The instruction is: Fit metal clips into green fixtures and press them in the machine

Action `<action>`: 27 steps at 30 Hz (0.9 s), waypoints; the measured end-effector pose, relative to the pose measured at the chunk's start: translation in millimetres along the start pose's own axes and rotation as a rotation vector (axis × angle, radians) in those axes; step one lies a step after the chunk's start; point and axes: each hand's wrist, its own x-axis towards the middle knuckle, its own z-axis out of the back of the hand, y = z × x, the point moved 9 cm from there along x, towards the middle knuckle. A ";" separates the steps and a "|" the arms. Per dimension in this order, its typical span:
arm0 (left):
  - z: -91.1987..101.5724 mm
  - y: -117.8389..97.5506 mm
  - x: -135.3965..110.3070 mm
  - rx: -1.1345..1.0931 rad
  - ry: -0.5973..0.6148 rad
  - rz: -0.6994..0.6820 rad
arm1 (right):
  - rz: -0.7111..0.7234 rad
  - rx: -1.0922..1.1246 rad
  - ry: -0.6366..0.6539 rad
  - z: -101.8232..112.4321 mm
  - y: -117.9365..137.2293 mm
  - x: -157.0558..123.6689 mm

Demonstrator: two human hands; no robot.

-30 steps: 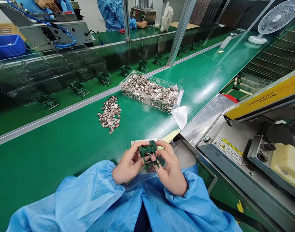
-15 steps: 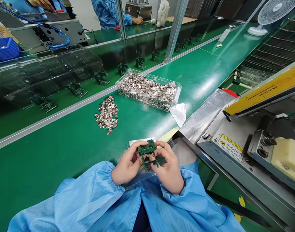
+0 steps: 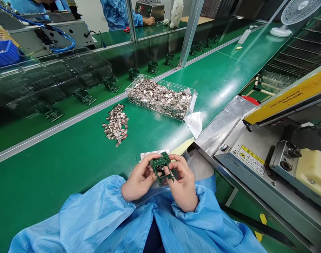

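Note:
Close to my body I hold a dark green plastic frame [image 3: 160, 161] with open legs, gripped from both sides. My left hand [image 3: 138, 179] is closed on its left side, thumb below and fingers along the top. My right hand [image 3: 184, 181] is closed on the right side, its thumb at the inner opening. Any small piece under that thumb is too hidden to make out. Behind the hands lies a pale ribbed strip [image 3: 152, 153]. A loose pile of small shiny metal pieces [image 3: 116, 123] lies farther off, left of a clear plastic box [image 3: 160, 111] full of similar pieces.
Several green frames [image 3: 110, 84] stand on the belt behind the metal rail [image 3: 71, 121]. At right is a machine with a hand-injury warning label [image 3: 251, 161]. White paper [image 3: 194, 123] lies by the box. A co-worker's sleeve [image 3: 115, 15] and a fan [image 3: 281, 32] are farther back.
The green frame has tilted slightly between my hands, and my right thumb has shifted at its inner opening. Both hands stay in nearly the same place.

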 end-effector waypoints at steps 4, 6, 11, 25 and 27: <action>0.3 1.4 -0.8 0.001 0.000 0.003 | 0.062 -0.044 -0.038 1.0 5.2 -1.1; 1.2 2.3 -1.4 0.020 -0.006 -0.007 | 0.086 -0.068 -0.060 1.7 6.9 -1.5; 5.4 1.8 -4.4 0.098 -0.067 -0.027 | 0.093 -0.103 -0.067 1.0 7.1 -1.4; 7.2 -15.0 -4.1 0.040 -0.163 0.004 | -0.079 0.167 0.000 -7.0 -12.1 -0.6; 7.3 -14.8 -4.2 0.019 -0.160 0.006 | -0.100 0.207 -0.001 -8.1 -12.9 0.0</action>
